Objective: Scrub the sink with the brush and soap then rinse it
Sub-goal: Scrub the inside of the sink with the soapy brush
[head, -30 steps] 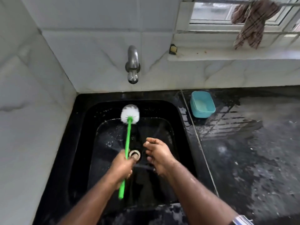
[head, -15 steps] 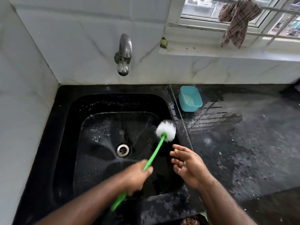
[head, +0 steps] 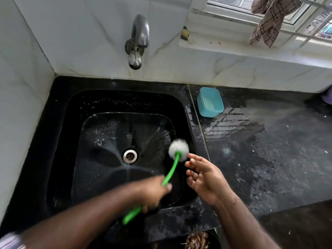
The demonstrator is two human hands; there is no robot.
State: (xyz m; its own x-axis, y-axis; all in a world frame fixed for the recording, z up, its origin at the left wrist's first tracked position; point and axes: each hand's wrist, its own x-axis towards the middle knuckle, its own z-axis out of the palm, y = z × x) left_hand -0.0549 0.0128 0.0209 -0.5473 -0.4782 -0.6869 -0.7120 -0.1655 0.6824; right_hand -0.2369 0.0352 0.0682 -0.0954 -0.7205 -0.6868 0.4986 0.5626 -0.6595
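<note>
With the left hand (head: 152,192) gripping the brush (head: 178,153) and the right hand (head: 204,178) loose beside it, suds may flick from the sink (head: 59,141) onto the table (head: 269,159).

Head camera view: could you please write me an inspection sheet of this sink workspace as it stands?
Surface: black stone counter, wet, speckled.
Job's things: black square sink, suds on its walls, steel drain uncovered; green-handled white-bristled brush against the sink's right wall; metal wall tap, no water running.
Clutter: teal plastic tub on the counter beside the sink.
Hands: left hand grips the brush handle; right hand open, fingers near the bristles.
Cables: nothing seen.
Surroundings: white marble tiles; checked cloth hanging at the window.
</note>
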